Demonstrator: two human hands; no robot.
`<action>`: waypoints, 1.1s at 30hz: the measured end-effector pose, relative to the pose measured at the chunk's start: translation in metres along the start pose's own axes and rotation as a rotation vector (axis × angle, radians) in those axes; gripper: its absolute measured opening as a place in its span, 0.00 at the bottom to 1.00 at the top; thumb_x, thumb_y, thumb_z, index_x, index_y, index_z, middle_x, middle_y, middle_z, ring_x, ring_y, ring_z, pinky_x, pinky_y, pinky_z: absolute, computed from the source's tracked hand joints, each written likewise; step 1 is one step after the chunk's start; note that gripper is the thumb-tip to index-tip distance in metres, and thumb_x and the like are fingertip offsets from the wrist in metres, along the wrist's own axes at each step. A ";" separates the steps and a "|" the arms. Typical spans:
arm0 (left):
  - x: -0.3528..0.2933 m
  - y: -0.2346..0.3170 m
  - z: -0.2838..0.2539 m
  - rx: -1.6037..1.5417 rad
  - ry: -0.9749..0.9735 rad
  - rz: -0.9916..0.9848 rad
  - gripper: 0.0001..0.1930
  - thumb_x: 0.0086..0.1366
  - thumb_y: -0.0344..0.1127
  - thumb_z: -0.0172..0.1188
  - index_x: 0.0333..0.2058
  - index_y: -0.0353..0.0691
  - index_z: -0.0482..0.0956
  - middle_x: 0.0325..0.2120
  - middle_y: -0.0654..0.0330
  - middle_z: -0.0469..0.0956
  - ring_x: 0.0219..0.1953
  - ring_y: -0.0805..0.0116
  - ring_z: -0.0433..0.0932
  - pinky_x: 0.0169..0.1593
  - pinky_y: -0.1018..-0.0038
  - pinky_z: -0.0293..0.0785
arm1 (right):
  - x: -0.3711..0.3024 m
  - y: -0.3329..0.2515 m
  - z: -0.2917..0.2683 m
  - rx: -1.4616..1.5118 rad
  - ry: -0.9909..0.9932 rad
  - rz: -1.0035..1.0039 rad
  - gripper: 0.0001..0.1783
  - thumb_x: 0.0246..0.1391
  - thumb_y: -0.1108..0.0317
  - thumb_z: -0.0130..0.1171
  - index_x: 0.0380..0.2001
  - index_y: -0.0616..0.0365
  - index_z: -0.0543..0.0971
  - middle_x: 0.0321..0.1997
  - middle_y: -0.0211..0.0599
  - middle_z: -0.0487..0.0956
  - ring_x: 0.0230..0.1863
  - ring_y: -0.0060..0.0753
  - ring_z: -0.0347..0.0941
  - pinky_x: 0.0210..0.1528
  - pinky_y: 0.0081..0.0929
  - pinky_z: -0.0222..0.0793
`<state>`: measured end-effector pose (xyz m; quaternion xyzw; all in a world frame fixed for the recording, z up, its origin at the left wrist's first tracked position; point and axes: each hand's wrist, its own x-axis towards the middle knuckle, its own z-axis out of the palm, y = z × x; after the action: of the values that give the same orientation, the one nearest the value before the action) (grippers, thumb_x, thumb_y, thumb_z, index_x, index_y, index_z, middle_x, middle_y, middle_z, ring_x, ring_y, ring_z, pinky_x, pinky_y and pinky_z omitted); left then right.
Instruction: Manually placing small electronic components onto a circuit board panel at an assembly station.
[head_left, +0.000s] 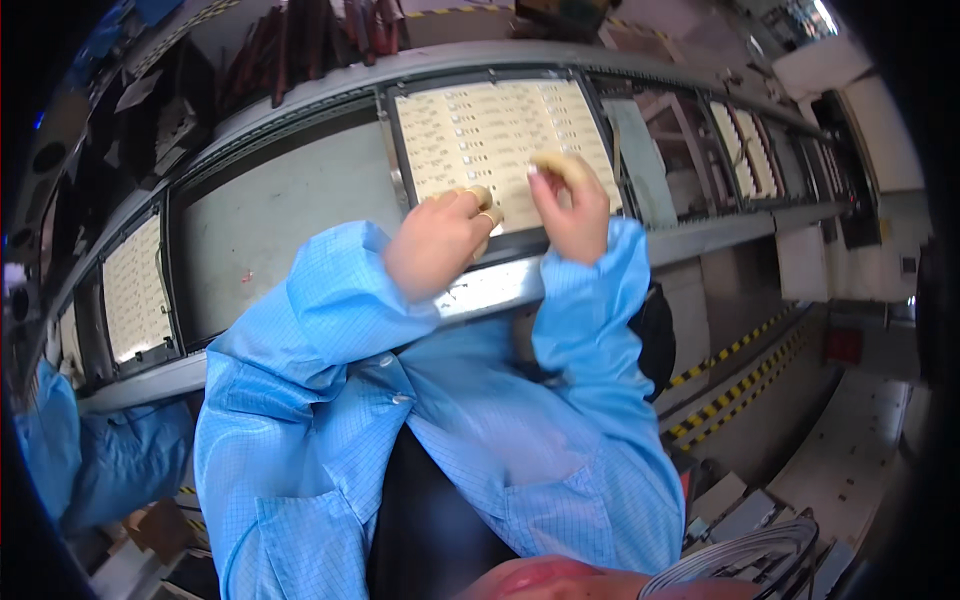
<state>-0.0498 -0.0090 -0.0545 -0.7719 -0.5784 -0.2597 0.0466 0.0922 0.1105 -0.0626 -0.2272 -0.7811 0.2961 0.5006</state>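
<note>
We have our left hand (440, 245) over the near edge of a flat, cream-coloured board (510, 125) with rows of small marks. Our right hand (578, 215) is over its near right part. The board sits in a black frame (393, 140) between the near and far edges of a long grey metal conveyor (720, 230). Yellow caps (481, 196) cover some fingers. On both hands the fingers are half curled; we can't tell if they hold anything.

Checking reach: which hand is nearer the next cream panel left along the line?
Left. The left hand is at the lower left of the centre panel, right of the left panel; the right hand, at the centre panel's lower right, is farther away.
</note>
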 end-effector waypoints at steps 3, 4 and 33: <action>-0.003 -0.001 -0.015 -1.025 -0.027 -0.741 0.12 0.65 0.35 0.45 0.40 0.36 0.74 0.35 0.55 0.76 0.32 0.66 0.76 0.32 0.72 0.73 | -0.014 -0.034 0.009 0.040 0.016 -0.159 0.12 0.40 0.82 0.60 0.33 0.64 0.77 0.31 0.37 0.74 0.29 0.30 0.69 0.32 0.21 0.66; -0.006 -0.009 -0.018 -1.020 0.005 -0.739 0.12 0.65 0.35 0.45 0.40 0.36 0.74 0.35 0.55 0.76 0.32 0.66 0.76 0.32 0.72 0.73 | -0.018 -0.040 0.012 0.021 0.000 -0.222 0.13 0.39 0.83 0.60 0.33 0.64 0.77 0.32 0.38 0.74 0.30 0.32 0.70 0.33 0.22 0.67; -0.033 -0.202 -0.155 0.577 -0.098 -0.583 0.11 0.58 0.33 0.53 0.38 0.38 0.76 0.38 0.53 0.74 0.41 0.53 0.74 0.44 0.64 0.72 | -0.027 0.048 -0.097 -0.541 -0.465 0.535 0.29 0.55 0.47 0.48 0.25 0.68 0.77 0.25 0.59 0.75 0.30 0.58 0.71 0.36 0.44 0.64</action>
<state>-0.2957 -0.0293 0.0178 -0.5423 -0.8236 -0.0522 0.1578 0.1945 0.1504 -0.0819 -0.4713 -0.8361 0.2433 0.1401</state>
